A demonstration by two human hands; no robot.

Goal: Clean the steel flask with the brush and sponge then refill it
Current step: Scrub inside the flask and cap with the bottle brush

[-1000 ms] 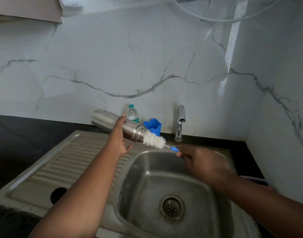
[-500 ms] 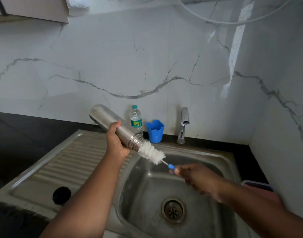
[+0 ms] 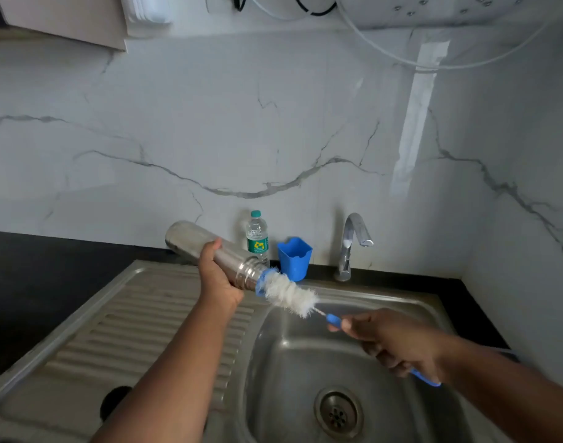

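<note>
The left hand (image 3: pixel 217 279) grips the flask (image 3: pixel 209 251) around its middle, fingers curled over the steel body, holding it tilted above the seam between drainboard and basin; its closed base points toward 10 o'clock and its open, ribbed mouth toward 4 o'clock. The right hand (image 3: pixel 392 342) is clamped on the blue handle of the brush (image 3: pixel 289 294), the handle's tail showing below the wrist at 5 o'clock of the hand. The white bristle head lies along the flask's axis, its blue-tipped end right at the mouth; most of the bristles are outside, and whether the tip sits inside the neck cannot be told. A short bare wire stem joins the bristles to the handle just ahead of the right thumb. The two hands are apart, the left at 10 o'clock of the right. Below them is the sink (image 3: pixel 411 302), its drain (image 3: pixel 337 412) at 6 o'clock of the brush, and the ribbed drainboard (image 3: pixel 120 330) at 8 o'clock. At the back, against the marble wall, stand a small water bottle (image 3: pixel 257 238), a blue cup (image 3: pixel 294 259) just at its 3 o'clock, and the tap (image 3: pixel 352 244) farther at 3 o'clock, its spout turned right.
</note>
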